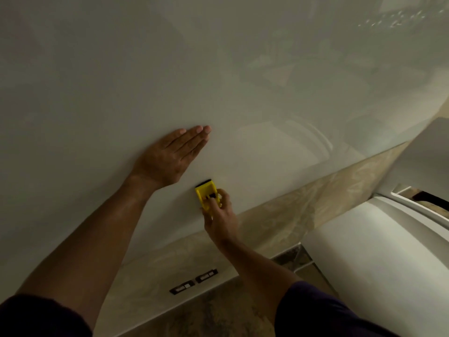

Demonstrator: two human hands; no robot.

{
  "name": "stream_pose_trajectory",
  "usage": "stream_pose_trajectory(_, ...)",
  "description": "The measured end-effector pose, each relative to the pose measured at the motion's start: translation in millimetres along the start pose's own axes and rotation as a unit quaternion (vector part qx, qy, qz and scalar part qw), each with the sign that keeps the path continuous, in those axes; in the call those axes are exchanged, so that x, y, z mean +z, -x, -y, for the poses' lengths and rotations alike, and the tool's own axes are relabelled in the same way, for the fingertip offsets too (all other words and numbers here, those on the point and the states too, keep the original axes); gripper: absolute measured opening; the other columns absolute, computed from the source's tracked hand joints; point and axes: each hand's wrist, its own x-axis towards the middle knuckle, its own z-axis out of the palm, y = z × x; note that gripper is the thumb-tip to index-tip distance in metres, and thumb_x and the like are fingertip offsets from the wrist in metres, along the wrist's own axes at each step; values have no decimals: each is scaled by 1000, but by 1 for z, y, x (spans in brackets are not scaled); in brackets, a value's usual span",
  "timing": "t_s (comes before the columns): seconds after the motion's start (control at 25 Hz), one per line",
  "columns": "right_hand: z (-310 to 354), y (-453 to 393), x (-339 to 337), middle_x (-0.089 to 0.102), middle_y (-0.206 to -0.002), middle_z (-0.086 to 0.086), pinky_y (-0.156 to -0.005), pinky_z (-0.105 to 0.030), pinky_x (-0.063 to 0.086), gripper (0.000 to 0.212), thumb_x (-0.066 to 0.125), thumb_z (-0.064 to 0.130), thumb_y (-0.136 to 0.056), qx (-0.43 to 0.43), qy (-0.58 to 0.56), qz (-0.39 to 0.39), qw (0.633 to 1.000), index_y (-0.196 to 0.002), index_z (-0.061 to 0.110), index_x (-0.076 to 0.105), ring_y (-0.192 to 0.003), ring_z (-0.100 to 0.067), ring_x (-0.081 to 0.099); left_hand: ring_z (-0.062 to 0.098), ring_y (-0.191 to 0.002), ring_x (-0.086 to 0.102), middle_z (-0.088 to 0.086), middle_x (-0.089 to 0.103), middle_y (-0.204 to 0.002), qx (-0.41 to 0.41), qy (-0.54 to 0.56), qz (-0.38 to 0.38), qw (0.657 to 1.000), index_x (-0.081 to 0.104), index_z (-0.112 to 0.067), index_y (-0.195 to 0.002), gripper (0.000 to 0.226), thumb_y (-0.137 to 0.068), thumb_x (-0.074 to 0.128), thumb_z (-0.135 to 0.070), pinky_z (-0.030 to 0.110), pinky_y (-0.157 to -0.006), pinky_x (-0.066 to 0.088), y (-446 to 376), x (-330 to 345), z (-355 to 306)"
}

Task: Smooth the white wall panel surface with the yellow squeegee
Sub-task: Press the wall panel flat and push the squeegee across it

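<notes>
The right hand (220, 215) pinches the yellow squeegee (207, 194) just below the flat, open left hand (170, 156); a tilted blade edge could crease the white wall panel (218, 69).

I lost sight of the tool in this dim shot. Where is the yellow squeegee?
In the head view, just below centre: the yellow squeegee is held by the right hand against the white wall panel, just below the flat left hand.

Glossy white wall panel (218, 69), yellow squeegee (206, 194) black-edged, pressed against it
</notes>
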Motion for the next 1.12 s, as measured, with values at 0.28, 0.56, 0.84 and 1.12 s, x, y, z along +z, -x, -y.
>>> stream_pose_trajectory(0.28, -71, -29, -36, 53, -127, -22, -96, -54, 52, 33, 76, 7, -91, 359, -213, -180, 891, -117, 1, 58, -108, -37, 60, 26, -157, 37, 15, 37, -170, 1, -19, -27, 999, 36, 0, -164, 65, -100, 38, -15, 40, -129, 27, 2, 7, -2)
stream_pose_trajectory(0.56, -38, -47, -35, 50, -135, -22, -90, -39, 42, 42, 75, 19, -92, 408, -182, -170, 879, -125, 6, 55, -118, -39, 56, 23, -155, 41, 12, 42, -168, 3, -20, -14, 1000, 42, -3, -162, 67, -96, 41, -15, 39, -129, 25, 1, 6, -2)
stream_pose_trajectory(0.84, 84, -8, 19, 48, -143, -13, -62, -42, 60, 41, 70, 23, -90, 21, -23, -8, 999, -124, 26, 47, -89, -38, 67, 20, -155, 40, 7, 40, -169, 0, 23, -11, 1000, 43, -7, -162, 66, -96, 49, -13, 37, -127, 27, 2, -7, 11)
stream_pose_trajectory(1.12, 84, -24, 9, 72, -124, -12, -62, -35, 56, 30, 48, 15, -97, -374, 205, 45, 903, -108, 34, 68, -85, -30, 69, 20, -153, 39, 5, 40, -168, -70, 1, -51, 996, 43, -11, -163, 56, -108, 44, -22, 36, -128, 20, 11, -15, 35)
